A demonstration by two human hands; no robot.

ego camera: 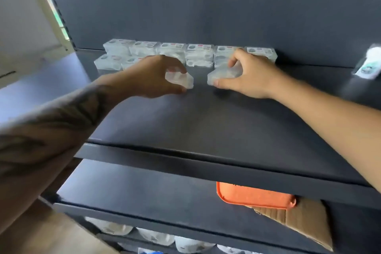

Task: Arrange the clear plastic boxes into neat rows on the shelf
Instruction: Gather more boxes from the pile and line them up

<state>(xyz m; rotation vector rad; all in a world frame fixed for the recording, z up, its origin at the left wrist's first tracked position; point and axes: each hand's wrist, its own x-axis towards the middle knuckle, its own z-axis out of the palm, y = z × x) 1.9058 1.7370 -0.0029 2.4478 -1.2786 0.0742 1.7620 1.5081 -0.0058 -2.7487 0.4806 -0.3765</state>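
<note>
Several clear plastic boxes [199,55] with labelled lids stand in a row against the back wall of the dark shelf [185,121], some stacked two high. A shorter front row begins at the left [108,63]. My left hand [156,76] grips one clear box [179,80] between thumb and fingers, just above the shelf. My right hand [247,76] grips a second clear box [223,75] the same way, a little in front of the back row. The two held boxes are apart, with a gap between them.
A packaged item [369,64] lies at the shelf's far right. On the lower shelf sit an orange tray [253,196] and brown cardboard [299,218]. White packages [154,237] fill the bottom shelf. A pale wall [24,27] stands at the left.
</note>
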